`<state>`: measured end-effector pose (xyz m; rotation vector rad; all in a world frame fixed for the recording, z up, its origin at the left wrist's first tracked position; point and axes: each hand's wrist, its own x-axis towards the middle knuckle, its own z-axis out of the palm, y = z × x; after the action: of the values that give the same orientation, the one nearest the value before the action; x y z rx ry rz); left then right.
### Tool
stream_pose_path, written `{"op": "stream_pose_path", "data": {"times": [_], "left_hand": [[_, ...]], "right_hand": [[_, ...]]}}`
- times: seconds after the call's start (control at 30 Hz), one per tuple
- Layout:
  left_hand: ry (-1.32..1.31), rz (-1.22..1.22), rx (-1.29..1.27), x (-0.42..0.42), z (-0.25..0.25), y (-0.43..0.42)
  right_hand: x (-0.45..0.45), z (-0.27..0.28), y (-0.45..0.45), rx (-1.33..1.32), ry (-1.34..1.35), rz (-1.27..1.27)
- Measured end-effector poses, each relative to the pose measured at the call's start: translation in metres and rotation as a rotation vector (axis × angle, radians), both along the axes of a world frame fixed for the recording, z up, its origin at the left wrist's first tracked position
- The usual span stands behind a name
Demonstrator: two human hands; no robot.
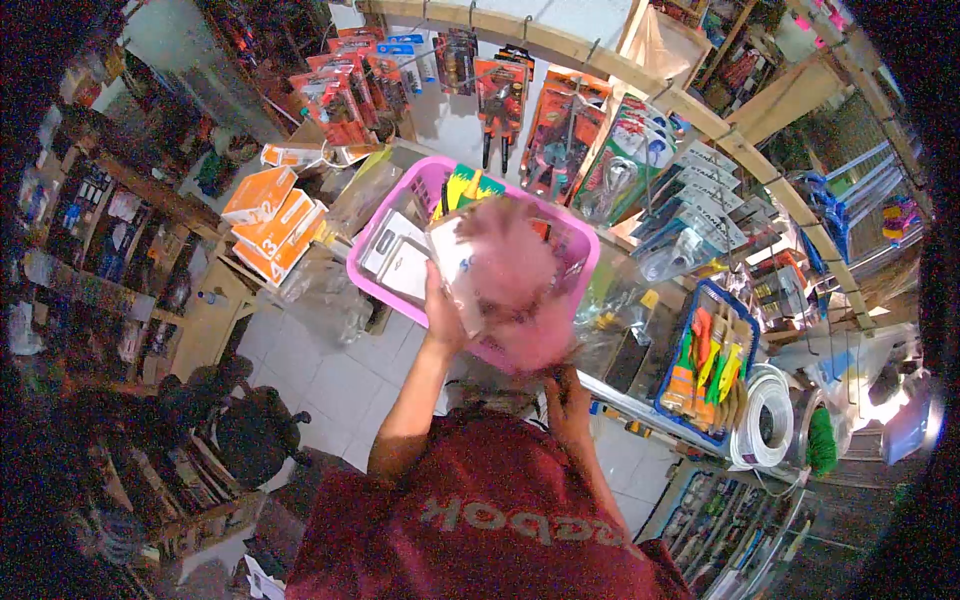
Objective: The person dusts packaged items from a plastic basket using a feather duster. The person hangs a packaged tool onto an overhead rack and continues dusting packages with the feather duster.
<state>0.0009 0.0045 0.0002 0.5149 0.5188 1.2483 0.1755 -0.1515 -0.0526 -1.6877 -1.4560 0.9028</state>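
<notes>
My left hand is closed around the edge of a flat whitish package, held over a pink plastic basket. A soft-looking pink cloth-like thing, smeared by motion, covers much of that package. My right hand is close to my chest, at the lower end of the pink thing. Its fingers are partly hidden and blurred, so its grip does not show. Inside the basket lie white-and-grey boxed items and something with yellow and green bristles or strips.
Orange numbered boxes stand left of the basket. Carded tools hang from hooks on a wooden rail ahead. To the right are a blue tray of paintbrushes and a white cable coil. Shelves line the left.
</notes>
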Motion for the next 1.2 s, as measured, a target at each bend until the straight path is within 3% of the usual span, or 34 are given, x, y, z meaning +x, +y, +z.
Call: {"op": "stream_pose_path", "data": {"times": [0.1, 0.2, 0.23, 0.33, 0.4, 0.5, 0.57, 0.6, 0.63, 0.7, 0.73, 0.83, 0.93, 1.03, 1.13, 1.2], "left_hand": [[0.029, -0.064, 0.01, -0.001, -0.005, -0.003], [-0.134, -0.182, -0.067, -0.004, -0.01, -0.002], [-0.079, -0.116, 0.02, 0.002, -0.013, 0.001], [0.067, -0.131, -0.184, 0.005, -0.012, -0.006], [-0.077, -0.159, -0.083, 0.008, -0.013, -0.004], [-0.295, -0.249, 0.047, 0.008, -0.023, -0.004], [0.247, -0.257, 0.354, 0.014, -0.102, 0.018], [0.279, -0.255, 0.368, 0.015, -0.106, 0.02], [0.312, -0.252, 0.383, 0.016, -0.085, 0.019], [-0.104, -0.23, 0.129, 0.01, -0.02, -0.002], [-0.311, -0.213, 0.0, 0.008, 0.001, -0.008], [-0.11, -0.163, -0.022, 0.003, -0.004, -0.011], [0.0, -0.162, -0.013, 0.005, 0.002, -0.014], [0.006, -0.093, -0.071, 0.007, -0.008, -0.007], [-0.054, -0.168, -0.019, 0.007, 0.0, -0.008], [-0.084, -0.195, 0.041, 0.006, -0.004, -0.009]], "right_hand": [[-0.014, -0.014, -0.002, 0.17, -0.122, 0.011], [-0.014, -0.013, 0.004, 0.009, 0.007, -0.107], [-0.014, -0.016, 0.004, 0.01, 0.009, -0.132], [-0.018, -0.021, 0.004, 0.056, 0.001, -0.148], [-0.018, -0.01, 0.006, 0.153, -0.032, -0.076], [-0.025, -0.003, 0.013, 0.167, 0.159, -0.286], [-0.014, -0.029, 0.002, 0.244, -0.025, -0.111], [-0.011, -0.038, -0.002, 0.283, -0.117, -0.027], [-0.014, -0.034, 0.001, 0.264, -0.007, -0.124], [-0.021, -0.024, 0.008, 0.221, 0.209, -0.314], [-0.019, -0.03, 0.005, 0.212, 0.117, -0.255], [-0.008, -0.042, -0.001, 0.263, -0.154, -0.027], [-0.014, -0.03, 0.009, 0.19, 0.004, -0.255], [-0.008, -0.041, -0.002, 0.205, -0.135, -0.126], [-0.009, -0.039, 0.008, 0.347, -0.056, -0.184], [-0.011, -0.026, 0.006, 0.201, -0.014, -0.249]]}}
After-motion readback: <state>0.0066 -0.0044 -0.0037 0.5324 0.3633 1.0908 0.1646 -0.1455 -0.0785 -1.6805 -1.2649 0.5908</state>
